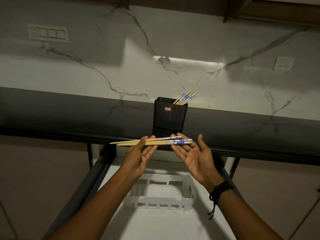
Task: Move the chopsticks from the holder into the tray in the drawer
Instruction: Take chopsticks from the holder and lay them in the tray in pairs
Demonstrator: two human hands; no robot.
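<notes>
I hold a small bundle of wooden chopsticks (162, 142) with blue-patterned ends level above the open drawer (97, 177). My left hand (138, 158) pinches their plain ends, thumb on top and fingers beneath. My right hand (194, 158) is palm up with straight fingers under the patterned ends. Behind them, a black holder (170, 116) stands on the dark counter edge, with several more chopsticks (186, 97) leaning in its right corner. A white slotted tray (162, 199) lies in the drawer below my hands, and it looks empty.
The dark counter (69, 115) runs across the view with a marble backsplash behind it. Switch plates sit on the wall at the left (48, 34) and right (283, 64). The drawer has a white floor (164, 224) and dark side rails.
</notes>
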